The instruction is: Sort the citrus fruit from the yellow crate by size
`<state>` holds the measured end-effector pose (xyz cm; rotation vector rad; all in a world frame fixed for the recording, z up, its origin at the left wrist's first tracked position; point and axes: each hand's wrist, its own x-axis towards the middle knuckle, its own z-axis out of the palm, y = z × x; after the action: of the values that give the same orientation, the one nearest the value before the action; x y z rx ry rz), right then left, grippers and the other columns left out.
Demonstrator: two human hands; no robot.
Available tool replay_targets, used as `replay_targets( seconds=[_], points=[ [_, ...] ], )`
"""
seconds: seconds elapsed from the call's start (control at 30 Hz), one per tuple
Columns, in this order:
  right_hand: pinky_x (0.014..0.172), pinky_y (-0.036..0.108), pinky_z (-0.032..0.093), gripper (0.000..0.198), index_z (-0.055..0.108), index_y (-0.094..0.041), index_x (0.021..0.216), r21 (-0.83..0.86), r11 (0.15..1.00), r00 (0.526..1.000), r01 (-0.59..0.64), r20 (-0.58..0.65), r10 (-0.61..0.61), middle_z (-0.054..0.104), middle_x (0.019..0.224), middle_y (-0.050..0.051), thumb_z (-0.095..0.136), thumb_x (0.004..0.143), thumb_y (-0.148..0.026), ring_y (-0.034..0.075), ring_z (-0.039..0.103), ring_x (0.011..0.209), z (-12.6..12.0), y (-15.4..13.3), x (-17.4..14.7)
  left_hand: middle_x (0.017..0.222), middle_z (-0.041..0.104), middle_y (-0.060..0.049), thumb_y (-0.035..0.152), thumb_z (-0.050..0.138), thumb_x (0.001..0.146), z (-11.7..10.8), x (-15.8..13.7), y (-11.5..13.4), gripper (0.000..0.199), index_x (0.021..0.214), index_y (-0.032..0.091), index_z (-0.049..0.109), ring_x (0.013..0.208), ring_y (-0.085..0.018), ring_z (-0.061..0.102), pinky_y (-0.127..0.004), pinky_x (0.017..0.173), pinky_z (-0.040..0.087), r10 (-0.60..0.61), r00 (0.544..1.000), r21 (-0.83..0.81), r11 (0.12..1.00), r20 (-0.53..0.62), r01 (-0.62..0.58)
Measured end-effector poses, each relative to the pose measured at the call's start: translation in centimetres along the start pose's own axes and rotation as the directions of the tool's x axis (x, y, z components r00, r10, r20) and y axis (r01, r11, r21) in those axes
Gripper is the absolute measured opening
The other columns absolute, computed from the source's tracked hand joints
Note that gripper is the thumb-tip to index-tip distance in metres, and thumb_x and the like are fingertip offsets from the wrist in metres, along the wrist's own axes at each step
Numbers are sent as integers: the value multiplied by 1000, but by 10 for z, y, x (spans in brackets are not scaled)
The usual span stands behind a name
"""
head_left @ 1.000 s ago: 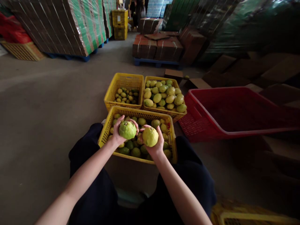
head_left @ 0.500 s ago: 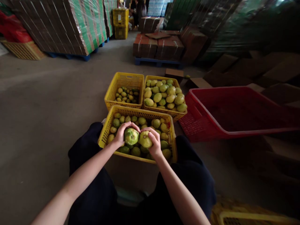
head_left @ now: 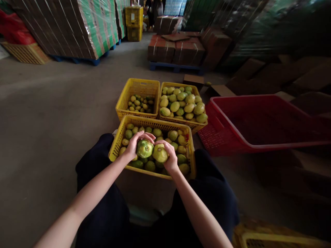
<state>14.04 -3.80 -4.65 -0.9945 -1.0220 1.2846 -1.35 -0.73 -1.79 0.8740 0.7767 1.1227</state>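
My left hand [head_left: 133, 144] is closed around a green-yellow lemon [head_left: 144, 148], its fingers curved over the far side. In my right hand [head_left: 170, 155] is a yellower lemon [head_left: 160, 153], gripped from the right. The two fruits are held side by side, their ends facing me, and the fingertips of both hands nearly meet. Both hands are above a yellow crate [head_left: 152, 121] that stands between my knees. Green and yellow lemons [head_left: 150, 166] lie inside it, partly hidden by my hands.
Behind stand a yellow crate [head_left: 141, 82] with small lemons low inside and another crate [head_left: 181, 120] heaped with larger ones. A red plastic bin [head_left: 224, 141] is at the right. Cardboard boxes [head_left: 188, 51] sit on a blue pallet farther back. Wrapped stacks [head_left: 100, 27] rise at the far left.
Both hands keep hold of their lemons in nearly the same place. My left fingers have lifted and straightened slightly over the greener fruit. The view has shifted slightly.
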Motion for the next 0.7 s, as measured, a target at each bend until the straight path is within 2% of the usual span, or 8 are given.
replay_targets(
  seconds=[0.13, 0.23, 0.5, 0.7],
  points=[
    [73, 36, 52, 49, 70, -22, 68, 157, 976, 989, -149, -1, 151, 68, 73, 4, 54, 76, -68, 25, 65, 79, 4, -1, 1, 80, 73, -9, 42, 48, 80, -2, 4, -6, 45, 52, 17, 71, 86, -24, 66, -30, 74, 49, -48, 998, -15, 999, -45, 47],
    [74, 36, 53, 52, 69, -22, 67, 204, 956, 977, -213, 19, 213, 69, 73, 4, 57, 73, -71, 26, 66, 82, 6, -2, 3, 73, 72, -9, 41, 46, 79, -3, 7, -10, 44, 52, 17, 72, 81, -23, 65, -29, 73, 49, -65, 993, -43, 997, -101, 61],
    [70, 33, 53, 50, 69, -21, 69, 237, 941, 970, -242, 44, 239, 70, 74, 4, 63, 69, -71, 25, 66, 83, 5, -2, 5, 70, 72, -8, 41, 48, 76, -3, 7, -12, 41, 54, 15, 72, 73, -19, 64, -26, 68, 47, -90, 983, -82, 994, -158, 78],
    [63, 30, 50, 51, 70, -21, 68, 257, 933, 967, -253, 48, 249, 67, 67, 3, 65, 67, -72, 23, 65, 77, 5, 0, 6, 70, 72, -8, 42, 49, 76, -6, 7, -14, 40, 55, 15, 70, 69, -18, 63, -26, 64, 45, -130, 977, -87, 989, -167, 117]
  ],
)
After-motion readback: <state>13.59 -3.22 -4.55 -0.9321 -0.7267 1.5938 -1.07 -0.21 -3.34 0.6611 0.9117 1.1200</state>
